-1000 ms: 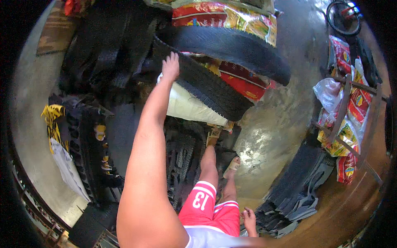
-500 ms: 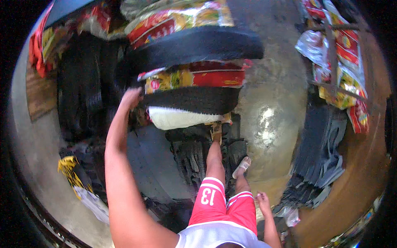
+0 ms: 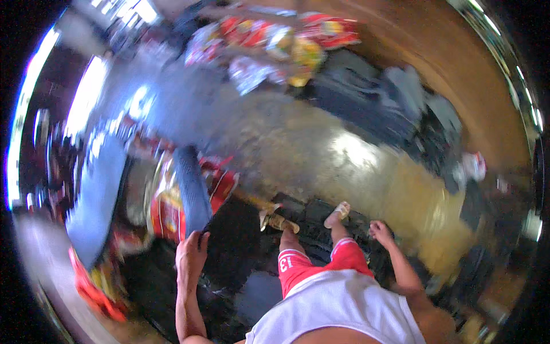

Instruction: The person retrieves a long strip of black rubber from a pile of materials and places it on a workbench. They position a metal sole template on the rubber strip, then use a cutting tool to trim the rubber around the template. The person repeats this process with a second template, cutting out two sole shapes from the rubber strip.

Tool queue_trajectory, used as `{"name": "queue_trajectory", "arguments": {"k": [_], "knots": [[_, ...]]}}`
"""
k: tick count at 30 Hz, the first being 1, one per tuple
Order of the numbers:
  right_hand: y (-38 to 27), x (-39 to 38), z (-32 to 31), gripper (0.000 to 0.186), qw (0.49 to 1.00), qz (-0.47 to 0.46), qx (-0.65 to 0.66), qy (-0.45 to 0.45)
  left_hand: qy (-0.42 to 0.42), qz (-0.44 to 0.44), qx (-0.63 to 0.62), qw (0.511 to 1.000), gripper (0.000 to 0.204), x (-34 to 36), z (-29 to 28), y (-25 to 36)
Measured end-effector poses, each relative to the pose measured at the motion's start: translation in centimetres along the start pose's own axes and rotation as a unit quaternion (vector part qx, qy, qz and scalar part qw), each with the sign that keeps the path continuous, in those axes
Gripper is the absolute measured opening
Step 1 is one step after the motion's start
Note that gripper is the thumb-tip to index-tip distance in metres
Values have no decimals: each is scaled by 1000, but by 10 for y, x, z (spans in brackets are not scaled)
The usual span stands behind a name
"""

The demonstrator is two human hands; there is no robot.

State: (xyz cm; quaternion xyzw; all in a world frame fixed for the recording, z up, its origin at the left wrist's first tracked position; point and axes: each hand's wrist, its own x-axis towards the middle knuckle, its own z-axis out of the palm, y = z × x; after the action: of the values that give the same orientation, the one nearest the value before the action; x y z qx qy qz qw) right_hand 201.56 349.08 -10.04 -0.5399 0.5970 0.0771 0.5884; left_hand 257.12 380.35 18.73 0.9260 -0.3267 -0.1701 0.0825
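Observation:
My left hand [image 3: 192, 255] is closed on the near end of a long dark rubber strip [image 3: 193, 192] with a textured face, at left of centre. The strip stretches away from me across a red and yellow printed sack [image 3: 166, 215]. Beside my right leg hangs my right hand [image 3: 381, 232], its fingers curled together; whether anything small is inside cannot be made out. Black rubber pieces [image 3: 235, 241] lie around my left hand and under my feet.
A broad grey-blue strip [image 3: 100, 200] stands at the far left, near an orange-red bag [image 3: 94, 292]. Across the shiny concrete floor [image 3: 275, 132] lies a stack of dark strips [image 3: 366, 103], with printed sacks [image 3: 329, 31] and a clear plastic bag [image 3: 246, 74] beside it.
My view has swung to the right, so the strips and sacks sit further left. My left hand now grips the strip's end. The right hand still hangs at my side, fingers curled.

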Motion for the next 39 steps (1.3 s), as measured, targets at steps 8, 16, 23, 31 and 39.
{"name": "queue_trajectory", "arguments": {"k": [8, 16, 23, 31, 39], "knots": [[238, -105, -85, 26, 955, 136, 167, 203, 140, 214, 7, 967, 29, -6, -102, 269], [409, -214, -91, 22, 623, 158, 650, 406, 40, 351, 140, 925, 35, -14, -131, 504], [413, -84, -71, 29, 620, 89, 685, 372, 52, 462, 232, 854, 34, -27, -137, 673], [91, 44, -273, 127, 531, -97, 841, -42, 221, 568, 126, 782, 34, -70, -164, 821], [98, -30, -568, 124, 262, -443, 857, 6, 237, 651, 64, 718, 37, -74, -109, 999]]}}
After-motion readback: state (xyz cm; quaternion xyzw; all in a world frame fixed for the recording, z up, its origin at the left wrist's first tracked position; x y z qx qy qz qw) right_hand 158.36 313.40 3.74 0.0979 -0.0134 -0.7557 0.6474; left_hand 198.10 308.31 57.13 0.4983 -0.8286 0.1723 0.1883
